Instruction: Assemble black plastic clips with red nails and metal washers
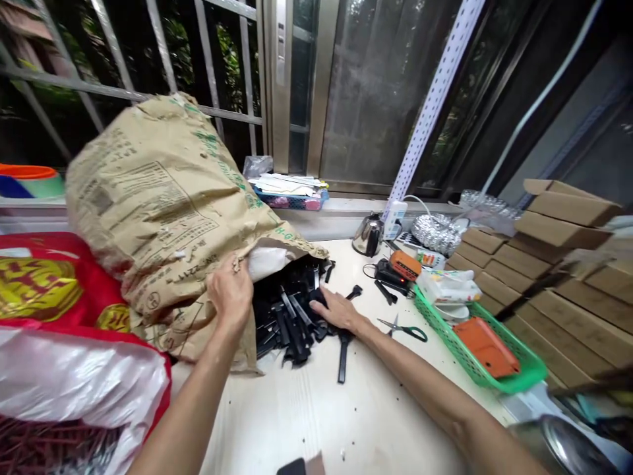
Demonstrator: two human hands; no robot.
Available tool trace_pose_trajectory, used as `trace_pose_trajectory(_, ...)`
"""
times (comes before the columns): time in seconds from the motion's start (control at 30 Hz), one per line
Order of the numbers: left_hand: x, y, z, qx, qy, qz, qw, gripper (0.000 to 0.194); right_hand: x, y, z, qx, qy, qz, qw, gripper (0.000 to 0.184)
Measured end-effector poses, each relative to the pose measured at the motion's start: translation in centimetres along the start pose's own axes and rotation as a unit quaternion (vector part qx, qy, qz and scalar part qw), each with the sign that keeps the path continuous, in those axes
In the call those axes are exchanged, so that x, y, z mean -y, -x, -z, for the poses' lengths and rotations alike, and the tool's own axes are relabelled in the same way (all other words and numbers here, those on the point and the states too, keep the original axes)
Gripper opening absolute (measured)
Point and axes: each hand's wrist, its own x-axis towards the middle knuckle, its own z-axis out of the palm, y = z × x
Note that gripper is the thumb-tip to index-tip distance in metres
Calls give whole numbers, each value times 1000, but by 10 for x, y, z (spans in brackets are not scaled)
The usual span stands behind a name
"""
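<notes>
A large brown paper sack (163, 198) lies tilted on its side, its mouth facing the tabletop. My left hand (231, 288) is closed on the upper edge of that mouth, beside a white inner lining (267, 262). Black plastic parts (294, 323), long and narrow, spill from the opening in a heap. At the heap's right side, my right hand (336, 309) has its thumb and fingers around some of them; the fingertips are partly hidden. One loose black part (342, 359) sticks out below this hand, and another (355, 291) lies just beyond it.
Scissors (403, 329) lie right of the heap, near a green basket (459, 349) holding an orange tray. Behind are an orange-and-black device (405, 265) and a metal kettle (368, 235). Cardboard boxes (568, 284) are stacked right. A red bag (44, 284) stands left.
</notes>
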Motion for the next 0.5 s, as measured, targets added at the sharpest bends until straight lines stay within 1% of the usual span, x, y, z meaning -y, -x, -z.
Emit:
trace_pose_trajectory(0.03,2,-2,-2,1,-5,1,1000,39,4,7,2,7,-7,24,1000,66)
trace_pose_trajectory(0.07,5,-4,-5,2,-10,1,1000,41,4,13,6,4,-7,30,1000,59)
trace_pose_trajectory(0.1,8,-6,-7,3,-14,3,1000,42,1,20,13,-13,3,12,1000,52)
trace_pose_trajectory(0.13,11,-9,-9,7,-17,6,1000,43,-6,25,21,-43,19,-31,998,47)
trace_pose_trajectory(0.17,14,-11,-10,13,-18,12,1000,44,-15,31,30,-81,38,-90,992,46)
trace_pose_trajectory(0.23,19,-16,-12,30,-18,27,999,45,-36,39,45,-154,74,-214,962,48)
trace_pose_trajectory(0.27,20,-18,-13,39,-17,34,999,45,-46,42,49,-174,86,-253,948,48)
trace_pose_trajectory(0.3,21,-19,-13,45,-16,39,998,45,-55,44,51,-182,92,-273,940,48)
trace_pose_trajectory(0.37,23,-21,-13,51,-16,41,998,45,-65,46,48,-183,98,-286,936,44)
trace_pose_trajectory(0.43,24,-21,-14,44,-17,35,998,46,-67,43,41,-174,101,-267,942,39)
trace_pose_trajectory(0.5,26,-20,-15,36,-19,28,999,47,-69,38,37,-180,113,-260,942,36)
